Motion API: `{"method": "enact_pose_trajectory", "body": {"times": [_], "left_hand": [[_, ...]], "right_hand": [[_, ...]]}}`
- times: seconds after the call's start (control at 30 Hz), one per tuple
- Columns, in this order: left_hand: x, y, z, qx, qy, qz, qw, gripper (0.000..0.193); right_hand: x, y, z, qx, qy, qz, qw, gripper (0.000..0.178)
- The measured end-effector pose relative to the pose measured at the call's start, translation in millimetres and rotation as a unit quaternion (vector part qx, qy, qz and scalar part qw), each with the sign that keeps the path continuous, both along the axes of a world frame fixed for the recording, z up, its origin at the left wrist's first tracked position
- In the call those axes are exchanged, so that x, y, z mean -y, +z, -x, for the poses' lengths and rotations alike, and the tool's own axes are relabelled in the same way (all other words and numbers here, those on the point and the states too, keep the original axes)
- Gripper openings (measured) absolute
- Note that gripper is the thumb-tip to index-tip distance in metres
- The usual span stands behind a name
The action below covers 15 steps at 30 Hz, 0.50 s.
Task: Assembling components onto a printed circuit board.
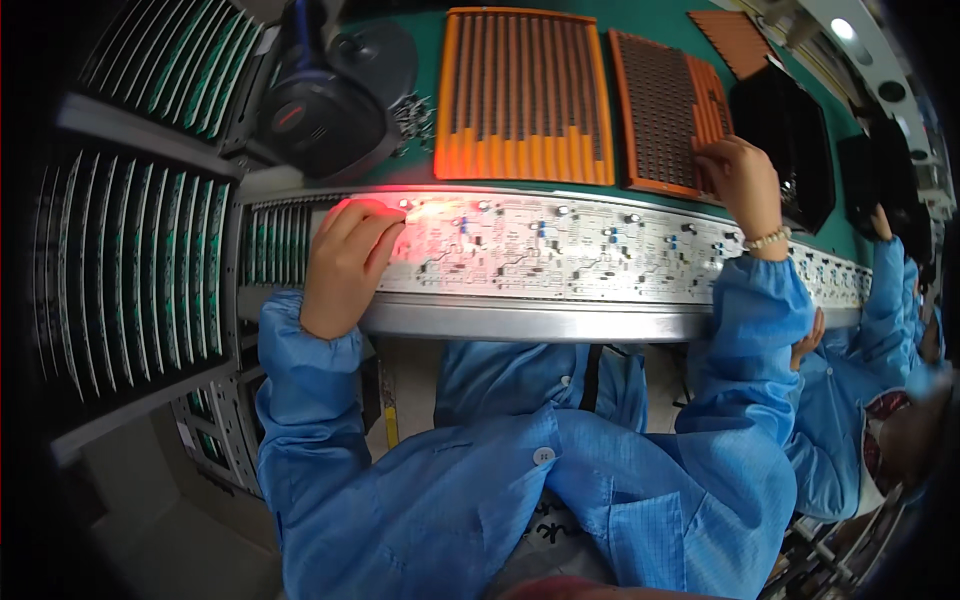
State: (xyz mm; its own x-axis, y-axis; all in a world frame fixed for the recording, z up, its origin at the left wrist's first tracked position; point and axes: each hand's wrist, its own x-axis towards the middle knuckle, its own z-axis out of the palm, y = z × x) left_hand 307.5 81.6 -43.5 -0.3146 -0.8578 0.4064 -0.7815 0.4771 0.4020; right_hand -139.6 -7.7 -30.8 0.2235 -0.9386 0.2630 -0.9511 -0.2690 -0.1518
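Observation:
A row of white circuit boards with small mounted parts lies along the metal rail in front of me. At its left end, my left hand is over the board, thumb and fingers pinched together; anything between the fingertips is too small to name. Red light falls on the board and fingers there. My right hand reaches farther away, its curled fingertips at an orange slotted tray filled with rows of small dark parts. Those fingertips are closed, and what they grip, if anything, is hidden.
Another orange slotted tray stands left of that one. A black device and loose metal pieces sit at the far left. Racks of boards fill the left side. At right are a black bin and a co-worker in blue.

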Motion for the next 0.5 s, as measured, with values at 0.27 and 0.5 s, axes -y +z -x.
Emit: {"method": "enact_pose_trajectory", "body": {"times": [0.27,0.5], "left_hand": [[-27.3,-27.3,-61.7,0.01,0.013,-0.053,0.998,0.012],[-32.2,-40.7,-72.1,0.014,0.008,-0.05,0.999,0.01]], "right_hand": [[4.8,9.7,7.8,-0.041,0.003,-0.05,0.998,0.014],[-3.8,11.8,-3.6,0.021,0.033,-0.021,0.999,0.016]]}}
